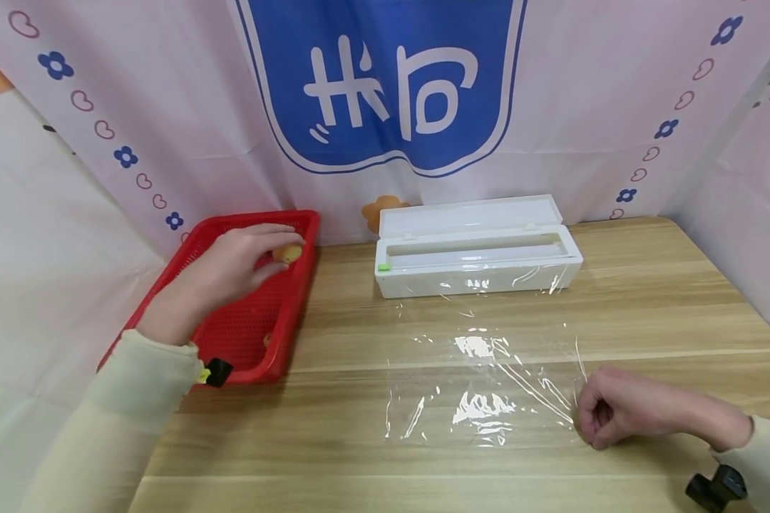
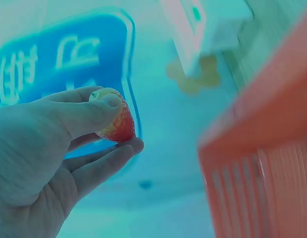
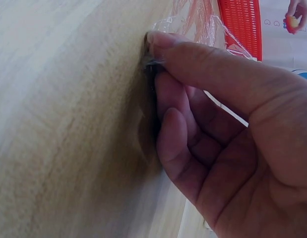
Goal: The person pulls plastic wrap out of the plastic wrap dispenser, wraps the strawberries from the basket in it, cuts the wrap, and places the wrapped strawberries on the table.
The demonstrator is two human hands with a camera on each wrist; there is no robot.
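Over the red basket point(image 1: 312, 285), my left hand point(image 1: 247, 260) pinches a small red-and-yellow fruit point(image 2: 116, 119) between thumb and fingers. It looks streaked, with a pale yellow end, in the left wrist view. My right hand point(image 1: 629, 410) is low at the table on the right, fingers curled, thumb and fingertip pinching the near right corner of a clear cling film sheet point(image 1: 481, 406). In the right wrist view the film point(image 3: 208, 20) gathers at the fingertips. From the white dispenser box point(image 1: 475, 281), whose lid stands open, the sheet stretches toward the near side over the wood.
A small orange-brown piece point(image 1: 267, 340) lies in the basket near its right wall. The film roll point(image 1: 481, 255) shows inside the dispenser. Behind the wooden table point(image 1: 648, 299) hangs a white cloth with a blue emblem point(image 1: 385, 85); cloth also borders both sides.
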